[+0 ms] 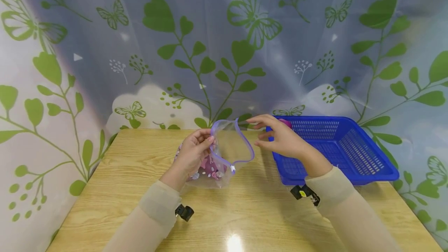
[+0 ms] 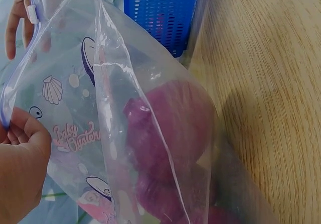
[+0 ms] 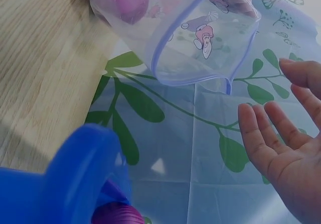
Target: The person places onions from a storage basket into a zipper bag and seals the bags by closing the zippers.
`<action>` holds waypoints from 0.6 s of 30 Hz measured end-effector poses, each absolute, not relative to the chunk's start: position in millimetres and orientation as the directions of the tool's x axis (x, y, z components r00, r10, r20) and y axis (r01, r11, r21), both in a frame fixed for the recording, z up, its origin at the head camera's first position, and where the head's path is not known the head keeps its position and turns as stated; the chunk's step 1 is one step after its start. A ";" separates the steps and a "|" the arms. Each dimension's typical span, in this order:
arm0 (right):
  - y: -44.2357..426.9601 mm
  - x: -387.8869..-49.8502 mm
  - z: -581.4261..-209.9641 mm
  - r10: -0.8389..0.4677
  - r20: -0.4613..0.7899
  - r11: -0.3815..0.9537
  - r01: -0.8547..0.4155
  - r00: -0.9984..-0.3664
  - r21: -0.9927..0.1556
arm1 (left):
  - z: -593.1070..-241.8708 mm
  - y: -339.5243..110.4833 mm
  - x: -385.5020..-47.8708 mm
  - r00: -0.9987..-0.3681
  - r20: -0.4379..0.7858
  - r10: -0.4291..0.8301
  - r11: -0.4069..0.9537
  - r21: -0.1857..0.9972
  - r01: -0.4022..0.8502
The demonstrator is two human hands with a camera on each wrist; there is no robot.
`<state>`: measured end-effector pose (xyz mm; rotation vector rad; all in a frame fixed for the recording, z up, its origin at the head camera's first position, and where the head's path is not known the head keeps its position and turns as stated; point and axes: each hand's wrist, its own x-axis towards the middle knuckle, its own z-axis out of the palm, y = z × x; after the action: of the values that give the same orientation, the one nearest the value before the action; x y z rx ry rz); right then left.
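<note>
Head view, bag to basket: from where I stand, the clear bag [image 1: 224,158] is left of the blue basket [image 1: 337,149] on the wooden table [image 1: 245,213], its purple-edged mouth gaping rightward; the basket's long axis runs roughly left to right
Head view, nearer hand: the right hand [image 1: 280,135], hovering between bag mouth and basket, with a magenta bulb [image 1: 285,123] at the basket's far left corner, just beyond its fingers
Head view, grip: the left hand [image 1: 192,149] pinches the bag's rim between thumb and fingers; the right holds nothing, its fingers spread and gently bent, apart from the rim
Left wrist view, bag contents: purple bulbs [image 2: 175,118] inside, bunched on the table side, well away from the mouth; the basket shows past the bag
Left wrist view, left hand: thumb and fingers clasp the rim, away from the zip slider [image 2: 32,14]
Right wrist view, right hand: palm bare, fingers extended, touching neither bag nor basket; the magenta bulb peeks out beside the basket's rim
</note>
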<state>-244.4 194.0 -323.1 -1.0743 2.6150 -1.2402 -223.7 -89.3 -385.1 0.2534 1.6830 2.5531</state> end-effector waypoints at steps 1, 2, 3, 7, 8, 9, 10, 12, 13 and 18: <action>194.7 -244.5 -323.1 -0.609 0.231 0.438 -0.564 -0.759 -0.700 | -384.9 -89.2 -223.5 -0.984 0.096 0.148 -0.402 0.915 0.029; 195.3 -244.5 -322.9 -0.610 0.231 0.437 -0.565 -0.758 -0.700 | -385.0 -89.2 -223.4 -0.985 0.095 0.145 -0.407 0.913 0.028; 196.0 -244.8 -323.1 -0.611 0.232 0.437 -0.566 -0.757 -0.699 | -384.8 -89.1 -223.3 -0.985 0.095 0.142 -0.411 0.911 0.028; 198.3 -244.9 -322.1 -0.612 0.244 0.434 -0.578 -0.752 -0.691 | -384.0 -89.3 -223.2 -0.987 0.095 0.132 -0.412 0.911 0.032; 199.1 -244.6 -321.7 -0.611 0.248 0.437 -0.581 -0.752 -0.687 | -384.0 -89.4 -223.2 -0.987 0.095 0.133 -0.410 0.912 0.032; 200.3 -244.5 -321.5 -0.608 0.250 0.440 -0.583 -0.753 -0.683 | -384.0 -89.5 -223.0 -0.986 0.095 0.134 -0.409 0.912 0.032; 201.7 -244.3 -321.3 -0.605 0.255 0.444 -0.585 -0.754 -0.678 | -384.3 -89.5 -223.0 -0.986 0.095 0.137 -0.407 0.913 0.032; 205.1 -244.1 -320.8 -0.596 0.261 0.453 -0.586 -0.759 -0.672 | -384.4 -89.3 -222.8 -0.985 0.095 0.141 -0.409 0.912 0.030; 206.8 -244.0 -320.3 -0.590 0.263 0.457 -0.584 -0.763 -0.671 | -384.5 -89.2 -222.7 -0.985 0.096 0.143 -0.410 0.912 0.029; 215.6 -244.2 -317.8 -0.559 0.258 0.471 -0.558 -0.788 -0.683 | -384.2 -88.6 -222.7 -0.984 0.103 0.143 -0.417 0.908 0.034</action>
<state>-244.2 215.6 -317.8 -1.0231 2.6930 -1.2503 -222.7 -88.6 -384.2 0.2526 1.6586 2.5793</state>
